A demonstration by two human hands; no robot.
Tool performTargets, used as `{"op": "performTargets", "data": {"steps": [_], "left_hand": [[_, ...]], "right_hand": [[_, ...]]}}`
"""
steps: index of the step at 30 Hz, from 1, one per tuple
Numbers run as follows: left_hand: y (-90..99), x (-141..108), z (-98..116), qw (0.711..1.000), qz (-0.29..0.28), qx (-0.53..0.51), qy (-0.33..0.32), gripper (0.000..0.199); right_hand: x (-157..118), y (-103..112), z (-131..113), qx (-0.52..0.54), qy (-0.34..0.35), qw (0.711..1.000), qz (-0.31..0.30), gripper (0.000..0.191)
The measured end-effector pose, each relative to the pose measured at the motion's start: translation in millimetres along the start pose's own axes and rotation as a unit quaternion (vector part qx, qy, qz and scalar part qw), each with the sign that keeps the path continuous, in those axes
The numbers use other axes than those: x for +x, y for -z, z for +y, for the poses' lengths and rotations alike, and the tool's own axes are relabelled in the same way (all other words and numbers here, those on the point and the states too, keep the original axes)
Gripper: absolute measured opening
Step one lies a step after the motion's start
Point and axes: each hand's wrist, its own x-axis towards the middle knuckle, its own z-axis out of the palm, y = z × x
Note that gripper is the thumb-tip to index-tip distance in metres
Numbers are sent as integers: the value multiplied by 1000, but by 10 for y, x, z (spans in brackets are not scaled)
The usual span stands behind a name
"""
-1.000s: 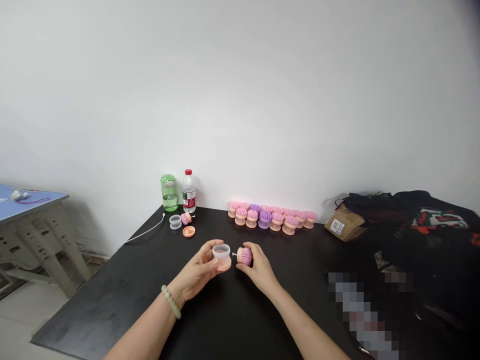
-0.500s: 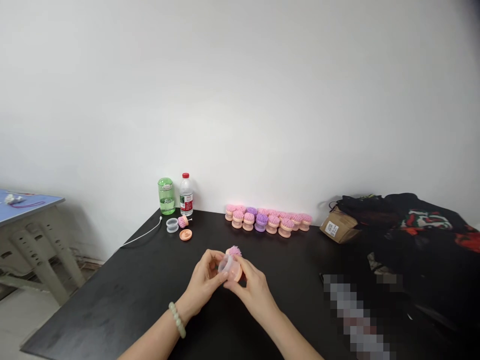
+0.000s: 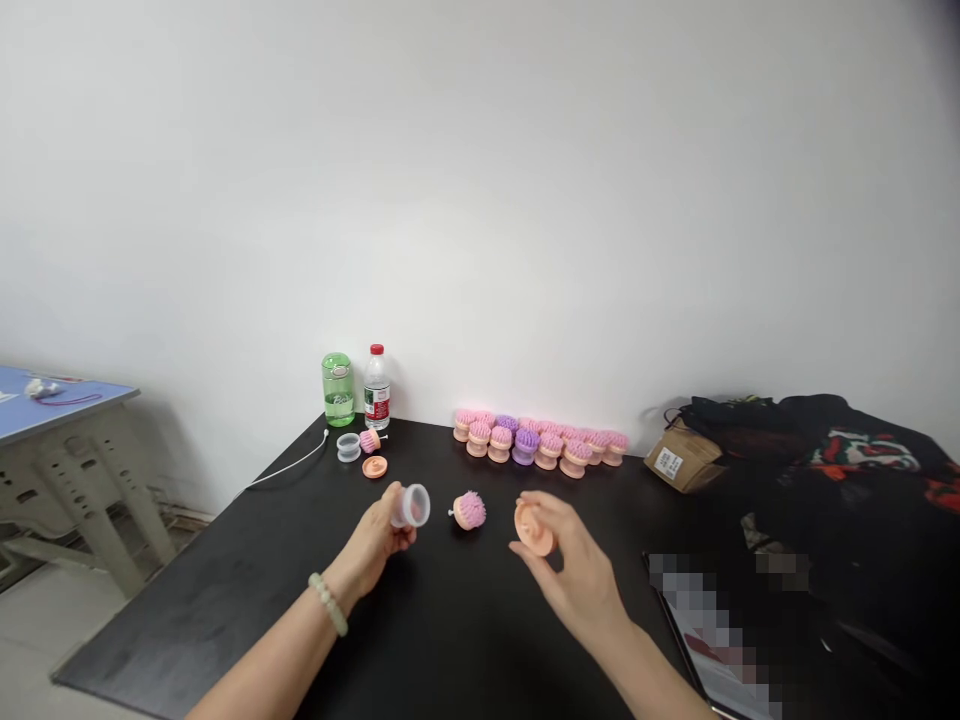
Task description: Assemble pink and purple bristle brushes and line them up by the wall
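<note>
Between left hand point(image 3: 377, 540) and right hand point(image 3: 583, 573), passage is obstructed by a brush head point(image 3: 470, 511); open surface point(image 3: 457, 620) is found on its near side. Farther back, the way is barred by clustered brushes point(image 3: 525, 446), rightward by dark fabric point(image 3: 787, 475).

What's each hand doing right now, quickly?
Left hand: closed around the clear cup.
Right hand: closed on the orange disc, pinched between thumb and fingers.

A black desk point(image 3: 435, 640) carries bottles point(image 3: 338, 392) at eleven o'clock, a brush point(image 3: 470, 511) at twelve, clustered brushes point(image 3: 526, 446) at one, a bag point(image 3: 686, 457) at two.
</note>
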Motion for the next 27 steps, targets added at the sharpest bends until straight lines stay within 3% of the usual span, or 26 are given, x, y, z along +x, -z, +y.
{"op": "performTargets", "data": {"steps": [2, 3, 5, 7, 8, 11, 13, 15, 17, 21, 24, 27], "left_hand": [[103, 58, 69, 996, -6, 77, -45, 40], [128, 84, 104, 982, 1, 165, -92, 28], [129, 136, 163, 906, 22, 377, -189, 11], [78, 183, 189, 816, 21, 529, -232, 22], [40, 200, 184, 800, 6, 556, -226, 27], [-108, 220, 104, 795, -56, 568, -206, 55], [-223, 218, 16, 789, -80, 577, -196, 83], [-335, 228, -73, 777, -103, 585, -207, 96], [-428, 257, -145, 759, -122, 590, -248, 84], [-471, 317, -220, 749, -122, 583, -289, 35], [-286, 309, -238, 763, -100, 573, -281, 21], [71, 259, -244, 786, -63, 555, -266, 22]], "right_hand": [[77, 21, 102, 71, -171, 982, -21, 30], [108, 3, 172, 108, -238, 964, -39, 31], [149, -71, 333, 143, -303, 941, -50, 32], [163, -163, 483, 130, -314, 939, -45, 33], [159, -205, 539, 117, -312, 942, -42, 32], [87, -299, 594, 87, -309, 947, -30, 32], [-38, -328, 542, 60, -309, 949, -10, 39], [-223, -328, 456, 5, -286, 958, -2, 46], [-425, -300, 375, -63, -187, 978, -75, 47], [-627, -195, 307, -133, -81, 960, -234, 37], [-516, -178, 293, -118, -66, 948, -288, 35], [-289, -335, 267, -103, -70, 947, -297, 37]]}}
